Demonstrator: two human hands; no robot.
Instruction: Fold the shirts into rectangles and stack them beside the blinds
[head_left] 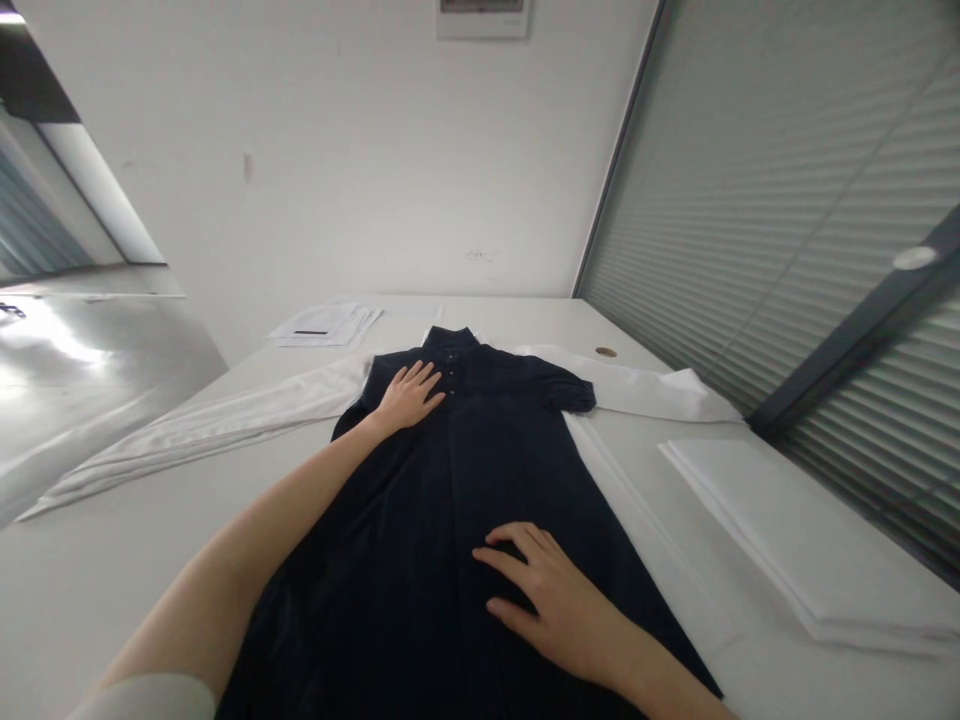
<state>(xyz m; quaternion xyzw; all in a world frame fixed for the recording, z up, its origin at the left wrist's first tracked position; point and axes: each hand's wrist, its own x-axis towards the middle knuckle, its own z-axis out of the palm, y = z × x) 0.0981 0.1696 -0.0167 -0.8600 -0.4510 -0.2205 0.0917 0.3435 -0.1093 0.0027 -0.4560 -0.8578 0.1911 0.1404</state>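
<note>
Dark garment (495, 450) lies front up on the white tabletop (97, 580), collar at the far end, body running toward the wearer; it is the landmark here. Left hand (409, 395) is palm down on its upper left chest, beside the button line, fingers slightly spread, gripping nothing. Right hand (544, 600) is over its lower front, right of centre, half-open, fingers curved and parted, nothing pinched; can't tell if the fingertips touch the cloth.

Step in hand, as judged: flat-hand contact at the chest, with the cloth mostly spread and some creasing on its left side. Any further move on it would call for light pressure up top and a free right hand, without dragging the layer below.

White long sleeves (247, 410) (637, 385) reach out from both sides of the dark garment, and a white strip (637, 500) shows along its right edge; these could snag or shift. Folded white material (810, 540) sits right of it, apart. Papers (326, 325) are beyond its left shoulder, small brown disc (606, 352) beyond its right sleeve. Window blinds (750, 200) limit room farther right.
</note>
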